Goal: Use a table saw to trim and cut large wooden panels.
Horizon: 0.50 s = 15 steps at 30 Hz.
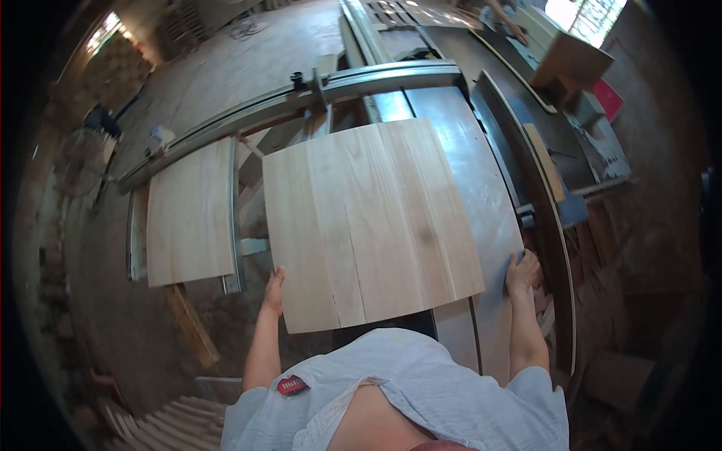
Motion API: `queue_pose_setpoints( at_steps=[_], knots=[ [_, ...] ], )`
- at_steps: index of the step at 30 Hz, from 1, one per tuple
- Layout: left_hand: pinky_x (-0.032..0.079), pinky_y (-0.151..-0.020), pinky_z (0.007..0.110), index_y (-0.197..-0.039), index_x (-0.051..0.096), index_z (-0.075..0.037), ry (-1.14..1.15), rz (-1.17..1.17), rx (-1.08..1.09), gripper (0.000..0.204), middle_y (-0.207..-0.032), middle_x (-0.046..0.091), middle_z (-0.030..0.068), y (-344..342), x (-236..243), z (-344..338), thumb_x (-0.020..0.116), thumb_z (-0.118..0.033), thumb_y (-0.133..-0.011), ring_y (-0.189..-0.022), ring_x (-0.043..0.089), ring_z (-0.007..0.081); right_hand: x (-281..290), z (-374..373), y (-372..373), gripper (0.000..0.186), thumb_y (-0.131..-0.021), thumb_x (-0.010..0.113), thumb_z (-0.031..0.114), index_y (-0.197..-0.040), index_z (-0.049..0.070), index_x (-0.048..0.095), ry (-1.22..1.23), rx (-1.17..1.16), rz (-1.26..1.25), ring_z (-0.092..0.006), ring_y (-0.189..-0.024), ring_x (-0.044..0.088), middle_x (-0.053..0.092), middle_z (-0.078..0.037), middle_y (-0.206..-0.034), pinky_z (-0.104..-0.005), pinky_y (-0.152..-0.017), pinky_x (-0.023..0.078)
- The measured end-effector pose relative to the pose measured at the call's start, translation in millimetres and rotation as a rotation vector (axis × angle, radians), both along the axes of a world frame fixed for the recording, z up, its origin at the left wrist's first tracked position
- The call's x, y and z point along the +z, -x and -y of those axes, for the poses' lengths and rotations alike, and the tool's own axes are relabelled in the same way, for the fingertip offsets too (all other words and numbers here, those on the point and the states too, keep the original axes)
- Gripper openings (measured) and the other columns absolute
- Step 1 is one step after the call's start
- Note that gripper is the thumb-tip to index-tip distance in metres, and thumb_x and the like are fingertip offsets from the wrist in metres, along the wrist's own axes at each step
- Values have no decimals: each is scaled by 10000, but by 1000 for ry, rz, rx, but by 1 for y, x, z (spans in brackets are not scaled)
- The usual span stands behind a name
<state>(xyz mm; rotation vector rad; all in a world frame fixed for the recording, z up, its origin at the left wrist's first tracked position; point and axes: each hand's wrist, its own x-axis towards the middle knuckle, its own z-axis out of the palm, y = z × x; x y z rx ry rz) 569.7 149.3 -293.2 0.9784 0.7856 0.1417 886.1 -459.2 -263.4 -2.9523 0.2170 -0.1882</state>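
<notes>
A pale glued-up wooden panel (368, 218) lies on the metal saw table (492, 218) in front of me. My left hand (273, 293) grips the panel's left edge near the close corner. My right hand (524, 272) is apart from the panel, with its fingers curled on the right edge of the metal table, beside a long dark fence (560, 278). A second pale panel (188, 218) rests on the sliding carriage at the left, along a metal crossbar (391, 73) with stops.
A side table (587, 143) with boards and a box stands at the upper right, where another person's arm (500, 19) shows. A standing fan (79, 158) is at the far left. Slatted wood (150, 425) lies at the lower left, and a board (192, 323) juts below the left panel.
</notes>
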Motion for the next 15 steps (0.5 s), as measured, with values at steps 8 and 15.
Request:
queue_pose_setpoints(
  at_steps=[8,15],
  knots=[
    [392,-1097,420,-1530,288,-60,-16,-83,-9,751,-1476,445,114,48,17,62,553,-510,-991,-1346,442,257,-2,57,15,593,-1011,342,517,-1109,-5,607,-118,-108,-246,-464,-1016,633,652,-277,-1128,-539,-889,485],
    [405,-1090,432,-1532,285,-72,64,-97,-37,745,-1481,441,105,133,17,118,534,-525,-995,-1349,437,259,9,119,103,566,-1020,334,501,-1104,7,598,-42,-112,-238,-459,-1015,638,663,-255,-1114,-541,-873,490]
  ],
)
